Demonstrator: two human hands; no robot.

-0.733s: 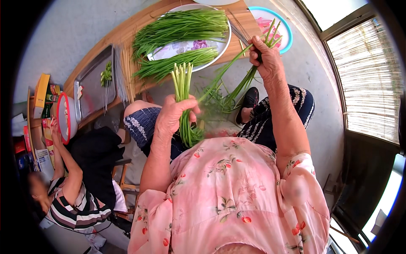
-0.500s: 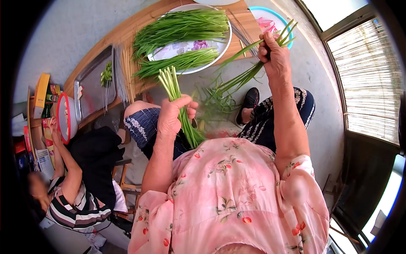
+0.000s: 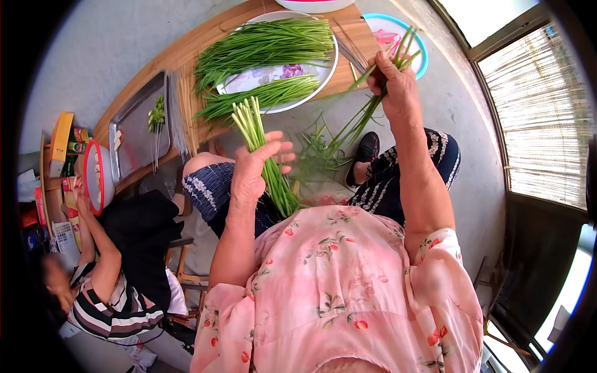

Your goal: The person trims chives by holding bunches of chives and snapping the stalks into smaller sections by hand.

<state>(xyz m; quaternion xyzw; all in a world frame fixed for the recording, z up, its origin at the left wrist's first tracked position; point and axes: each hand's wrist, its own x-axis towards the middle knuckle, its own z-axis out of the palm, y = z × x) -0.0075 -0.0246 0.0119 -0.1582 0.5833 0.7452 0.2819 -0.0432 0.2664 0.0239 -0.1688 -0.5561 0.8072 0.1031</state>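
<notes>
My left hand point(image 3: 258, 163) holds an upright, slightly tilted bundle of chives point(image 3: 280, 189), pale stems on top, its thumb across them and fingertips partly spread. Raised at the right, my right hand point(image 3: 395, 84) grips a few long green stems point(image 3: 407, 43), with leaves dangling below it. Beyond both hands, a large white plate point(image 3: 314, 90) with a floral pattern carries two piles of chives point(image 3: 261, 40). Loose green bits below the right hand are blurred.
The wooden table point(image 3: 137, 87) also bears skewers point(image 3: 183, 112) and a metal tray point(image 3: 134, 149). A red-rimmed bowl point(image 3: 106, 174) is at left, near a seated person point(image 3: 112, 286) and stacked boxes point(image 3: 62, 143). A blue-rimmed basin point(image 3: 420, 53) sits behind my right hand; a window blind point(image 3: 528, 112) is rightward.
The bundle in my left hand leans further left than at first, and that hand's fingers have spread slightly. My right hand moved right, then slightly back left and down, still holding stems.
</notes>
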